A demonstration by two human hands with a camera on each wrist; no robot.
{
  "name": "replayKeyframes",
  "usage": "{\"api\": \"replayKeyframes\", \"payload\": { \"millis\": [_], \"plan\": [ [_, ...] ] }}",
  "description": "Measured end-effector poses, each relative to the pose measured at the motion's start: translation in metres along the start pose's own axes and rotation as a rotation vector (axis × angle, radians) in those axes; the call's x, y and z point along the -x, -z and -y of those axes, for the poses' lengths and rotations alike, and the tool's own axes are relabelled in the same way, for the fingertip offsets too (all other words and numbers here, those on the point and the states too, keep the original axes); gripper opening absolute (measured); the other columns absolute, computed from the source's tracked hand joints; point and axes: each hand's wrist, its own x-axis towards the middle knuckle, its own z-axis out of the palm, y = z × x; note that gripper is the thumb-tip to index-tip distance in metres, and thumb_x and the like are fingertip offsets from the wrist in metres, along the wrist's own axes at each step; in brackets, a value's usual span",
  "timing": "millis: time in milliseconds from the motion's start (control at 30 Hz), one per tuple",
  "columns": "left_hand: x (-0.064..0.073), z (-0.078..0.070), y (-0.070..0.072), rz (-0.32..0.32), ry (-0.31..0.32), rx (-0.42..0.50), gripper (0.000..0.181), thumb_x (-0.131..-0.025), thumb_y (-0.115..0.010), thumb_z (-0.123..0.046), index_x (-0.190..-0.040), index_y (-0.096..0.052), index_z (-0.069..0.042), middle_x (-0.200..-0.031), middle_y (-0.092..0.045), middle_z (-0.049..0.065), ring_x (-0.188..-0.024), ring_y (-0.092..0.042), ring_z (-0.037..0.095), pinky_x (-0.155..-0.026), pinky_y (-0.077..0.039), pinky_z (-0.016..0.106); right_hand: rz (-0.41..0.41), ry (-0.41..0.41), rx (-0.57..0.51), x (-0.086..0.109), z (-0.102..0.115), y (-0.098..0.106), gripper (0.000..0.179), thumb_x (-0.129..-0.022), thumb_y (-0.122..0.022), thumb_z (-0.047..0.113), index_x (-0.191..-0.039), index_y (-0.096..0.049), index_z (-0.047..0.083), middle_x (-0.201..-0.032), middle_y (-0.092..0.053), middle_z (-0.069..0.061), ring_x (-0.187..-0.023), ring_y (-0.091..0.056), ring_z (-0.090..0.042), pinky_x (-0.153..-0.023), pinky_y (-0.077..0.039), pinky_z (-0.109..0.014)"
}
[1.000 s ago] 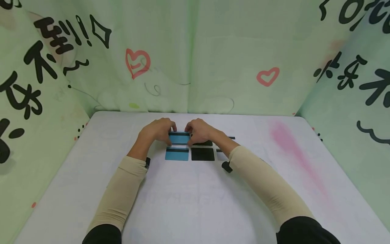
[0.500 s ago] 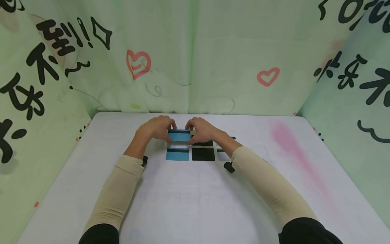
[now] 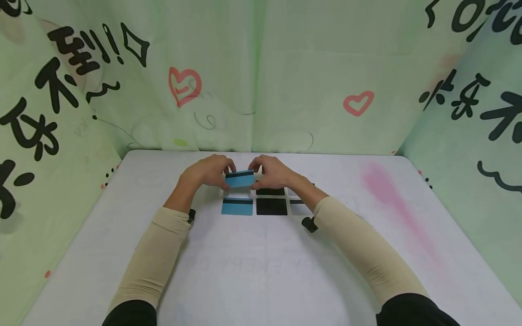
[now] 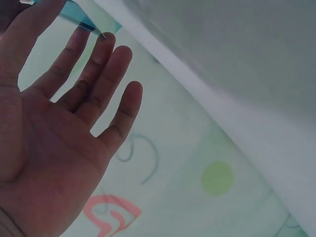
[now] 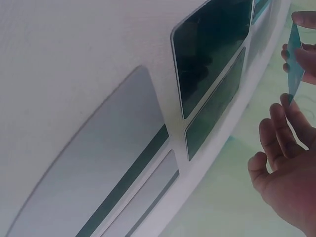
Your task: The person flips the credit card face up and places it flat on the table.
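Observation:
A blue magnetic-stripe card (image 3: pixel 239 179) is held tilted just above the table, its black stripe along the far edge. My left hand (image 3: pixel 208 171) grips its left end between thumb and fingers, and my right hand (image 3: pixel 274 174) holds the right end the same way. In the left wrist view, fingertips meet a corner of the card (image 4: pixel 81 17). The right wrist view has the card (image 5: pixel 295 64) nearly edge-on between both hands. Nearer me lies a second blue card (image 3: pixel 237 208), beside a black card (image 3: pixel 271 207).
Behind that black card lies another black card (image 3: pixel 270 192), partly covered by the right hand. Pale grey cards (image 5: pixel 108 148) with dark stripes lie at the right, partly under the right forearm in the head view. A printed green curtain (image 3: pixel 302 99) stands behind the white table (image 3: pixel 261 267).
The held blue card has risen off the table and tilted, its right end now slightly higher. Both hands have lifted a little with it.

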Motion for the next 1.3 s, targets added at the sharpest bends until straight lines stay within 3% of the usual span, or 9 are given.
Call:
{"api": "replayKeyframes", "payload": {
  "millis": [467, 767, 1300],
  "plan": [
    [0.0, 0.004, 0.0, -0.008, -0.043, 0.077, 0.056, -0.086, -0.085, -0.023, -0.135, -0.063, -0.007, -0.126, -0.067, 0.016, -0.118, -0.061, 0.031, -0.1, -0.052, 0.046, -0.082, -0.011, -0.092, 0.005, -0.003, 0.009, 0.051, -0.082, -0.087, 0.029, -0.126, -0.067, 0.009, -0.115, -0.066, -0.008, -0.104, -0.058, -0.029, -0.088, -0.049, -0.037],
    [0.002, 0.011, -0.004, -0.004, -0.037, 0.166, 0.056, -0.088, -0.084, -0.021, -0.138, -0.062, -0.007, -0.129, -0.067, 0.015, -0.124, -0.06, 0.032, -0.103, -0.051, 0.047, -0.105, 0.009, -0.113, 0.01, -0.006, 0.013, 0.049, -0.082, -0.085, 0.033, -0.123, -0.067, 0.012, -0.114, -0.065, -0.007, -0.103, -0.059, -0.03, -0.087, -0.049, -0.037],
    [-0.002, 0.026, -0.012, -0.03, -0.142, 0.375, 0.058, -0.09, -0.082, -0.021, -0.141, -0.06, -0.005, -0.131, -0.067, 0.015, -0.125, -0.063, 0.032, -0.107, -0.051, 0.05, -0.098, -0.01, -0.113, 0.017, -0.005, 0.023, 0.05, -0.084, -0.084, 0.033, -0.125, -0.065, 0.013, -0.118, -0.065, -0.011, -0.107, -0.06, -0.034, -0.087, -0.051, -0.04]
  ]
}}
